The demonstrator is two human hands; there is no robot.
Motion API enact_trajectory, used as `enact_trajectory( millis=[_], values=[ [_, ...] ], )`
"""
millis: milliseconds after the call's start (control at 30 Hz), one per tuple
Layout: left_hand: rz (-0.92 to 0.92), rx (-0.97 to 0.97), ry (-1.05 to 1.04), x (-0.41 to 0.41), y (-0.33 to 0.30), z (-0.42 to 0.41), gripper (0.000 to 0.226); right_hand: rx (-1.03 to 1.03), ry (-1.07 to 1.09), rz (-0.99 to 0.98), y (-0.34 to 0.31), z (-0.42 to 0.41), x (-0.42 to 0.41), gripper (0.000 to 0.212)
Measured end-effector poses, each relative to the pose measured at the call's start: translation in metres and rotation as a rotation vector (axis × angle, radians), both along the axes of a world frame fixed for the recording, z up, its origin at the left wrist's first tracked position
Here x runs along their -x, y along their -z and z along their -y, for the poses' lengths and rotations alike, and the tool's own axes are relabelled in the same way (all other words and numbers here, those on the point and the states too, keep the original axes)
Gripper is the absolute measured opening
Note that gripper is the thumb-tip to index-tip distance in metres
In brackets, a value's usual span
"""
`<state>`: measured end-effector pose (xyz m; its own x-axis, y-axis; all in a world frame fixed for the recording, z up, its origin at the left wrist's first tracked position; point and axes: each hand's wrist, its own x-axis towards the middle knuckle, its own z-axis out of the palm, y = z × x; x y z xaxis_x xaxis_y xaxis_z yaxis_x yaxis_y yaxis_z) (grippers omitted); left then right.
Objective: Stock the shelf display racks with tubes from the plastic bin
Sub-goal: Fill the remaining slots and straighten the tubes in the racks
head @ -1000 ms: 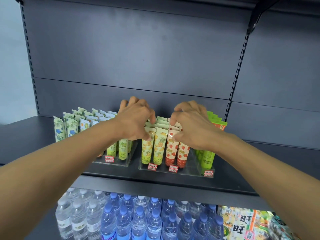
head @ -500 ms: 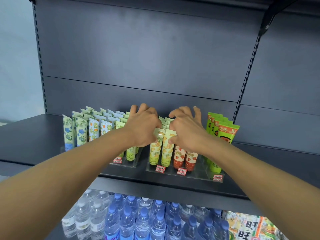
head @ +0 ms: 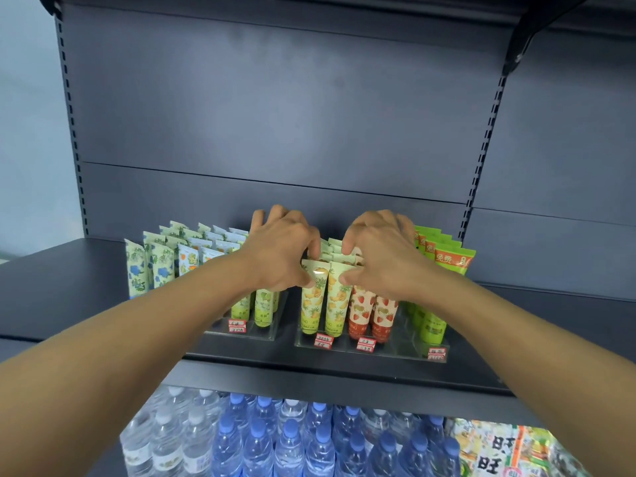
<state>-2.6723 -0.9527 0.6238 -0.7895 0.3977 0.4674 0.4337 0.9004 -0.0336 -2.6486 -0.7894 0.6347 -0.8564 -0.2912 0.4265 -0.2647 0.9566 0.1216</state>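
Two clear display racks stand on the dark shelf [head: 69, 304]. The right rack [head: 389, 352] holds rows of yellow pineapple tubes [head: 325, 301], red strawberry tubes [head: 370, 311] and green tubes [head: 451, 259]. The left rack [head: 261, 333] holds blue-flower tubes [head: 151, 266] and lime tubes [head: 263, 306], partly hidden by my left arm. My left hand [head: 282, 253] pinches the tops of the pineapple tubes from the left. My right hand [head: 378, 256] pinches tube tops at the pineapple and strawberry rows from the right. The plastic bin is out of view.
Red-and-white price tags [head: 323, 340] sit on the rack fronts. Water bottles [head: 275, 438] fill the shelf below, with printed snack packs [head: 506, 449] at the lower right. A bracket [head: 519, 46] of an upper shelf juts out at the top right.
The view has shifted left and closer. Both hands stay over the pineapple and strawberry rows, fingers working along the tube tops, the right thumb now at the front tubes.
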Motion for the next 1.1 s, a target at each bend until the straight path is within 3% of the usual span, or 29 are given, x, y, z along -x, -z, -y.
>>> enact_trajectory(
  millis=[233, 533, 767, 1100],
  values=[
    [0.05, -0.108, 0.092, 0.012, -0.032, 0.015, 0.014, 0.033, 0.035, -0.042, -0.028, -0.011, 0.008, 0.012],
    [0.24, -0.046, 0.128, 0.047, -0.031, -0.001, 0.014, -0.031, -0.009, 0.14, -0.026, 0.004, 0.045, 0.012],
    [0.266, 0.079, 0.052, 0.057, -0.026, -0.01, 0.008, -0.076, -0.002, 0.185, -0.018, 0.007, 0.059, 0.016],
    [0.232, 0.051, 0.044, 0.06, -0.02, -0.005, 0.01, -0.02, -0.019, 0.143, -0.009, 0.008, 0.065, 0.015]
  ],
)
